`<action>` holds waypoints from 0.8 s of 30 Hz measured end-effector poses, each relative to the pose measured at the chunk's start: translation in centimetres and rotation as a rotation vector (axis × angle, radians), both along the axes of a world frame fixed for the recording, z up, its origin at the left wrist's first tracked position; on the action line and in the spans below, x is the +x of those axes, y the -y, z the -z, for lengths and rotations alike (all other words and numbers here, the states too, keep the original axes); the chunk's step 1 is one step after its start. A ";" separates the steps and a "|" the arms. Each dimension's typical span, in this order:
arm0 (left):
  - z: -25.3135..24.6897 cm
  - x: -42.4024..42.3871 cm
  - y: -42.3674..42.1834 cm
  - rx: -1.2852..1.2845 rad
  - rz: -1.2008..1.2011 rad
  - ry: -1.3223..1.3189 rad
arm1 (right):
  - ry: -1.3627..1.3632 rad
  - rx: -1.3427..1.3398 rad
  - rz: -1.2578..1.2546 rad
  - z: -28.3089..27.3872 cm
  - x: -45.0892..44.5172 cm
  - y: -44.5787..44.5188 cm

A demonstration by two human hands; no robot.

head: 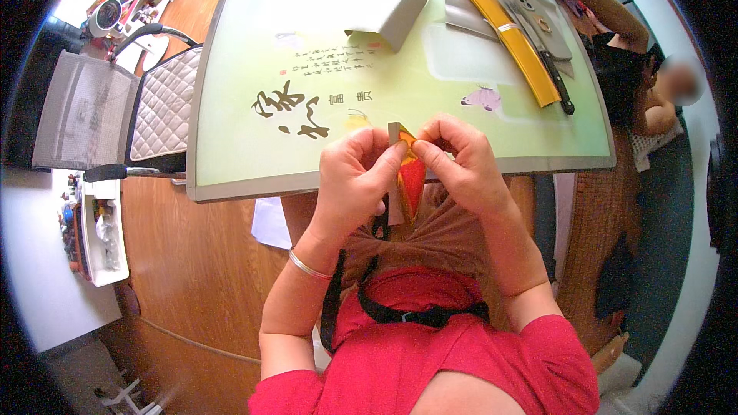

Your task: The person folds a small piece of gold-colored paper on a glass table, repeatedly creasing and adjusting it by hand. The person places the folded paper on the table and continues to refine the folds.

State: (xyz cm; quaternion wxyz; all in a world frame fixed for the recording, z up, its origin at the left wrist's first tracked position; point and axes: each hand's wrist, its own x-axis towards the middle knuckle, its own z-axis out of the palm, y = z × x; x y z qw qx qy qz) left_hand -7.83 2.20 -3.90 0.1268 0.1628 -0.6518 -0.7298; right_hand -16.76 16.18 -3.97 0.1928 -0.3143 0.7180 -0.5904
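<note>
Both hands meet over the near edge of the table. My left hand (360,170) pinches the upper end of a folded strip of red and gold paper (413,181) between thumb and fingers. My right hand (458,161) pinches the same end from the other side, the two thumbs nearly touching. The strip's pointed lower part hangs over my lap, its back grey. On the table at the right lies a banded stack of gold paper strips (490,23), beside a knife with a black handle (556,83). A folded grey sheet (406,11) stands tented farther back.
The table (392,89) has a printed green cover and a grey rim. A phone (542,20) lies past the knife on grey sheets. A chair with a quilted seat (164,106) is at the left. Another person (628,69) is at the right, beyond the table.
</note>
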 end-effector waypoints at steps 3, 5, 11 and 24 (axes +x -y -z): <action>-0.6 -0.4 0.6 -0.055 0.045 -0.007 | -0.182 -0.031 -0.038 0.6 -0.4 -0.1; -0.6 -0.7 0.9 -0.091 0.058 -0.031 | -0.196 0.006 -0.065 0.2 -0.4 -0.1; -0.3 -0.5 0.8 0.058 -0.025 -0.025 | -0.056 0.047 -0.077 -0.5 -0.5 0.2; -1.2 -0.2 2.7 -0.262 0.095 0.020 | -0.219 0.070 -0.185 -0.8 -1.4 0.9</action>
